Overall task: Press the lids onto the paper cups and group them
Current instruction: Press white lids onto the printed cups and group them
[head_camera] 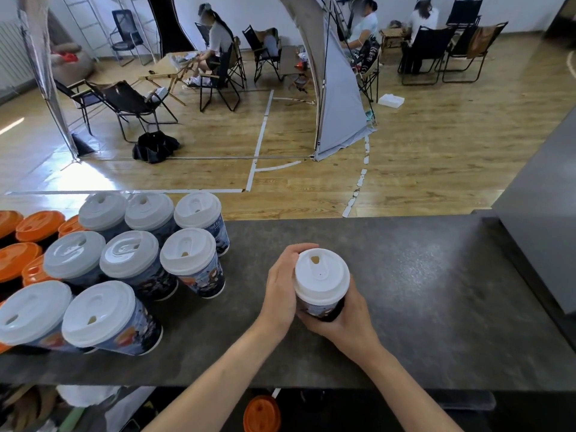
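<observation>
White lid (321,275) caps the cup (322,309) held by both hands. The left hand (280,285) curls against lid and wall, and the right hand (344,322) wraps round the lower body. The right hand hides the cup's base, so contact with the counter (420,291) cannot be told. Bare counter extends rightward to a grey panel (542,244); a gap separates the cup from the group (128,254) at left. The group has eight white-lidded cups in rows of three, three and two, the front-left one cut off by the frame. Orange lids (40,226), at least five, lie beyond it, partly hidden and cut off. A lone lid (261,413), orange, shows below the counter's near edge.
</observation>
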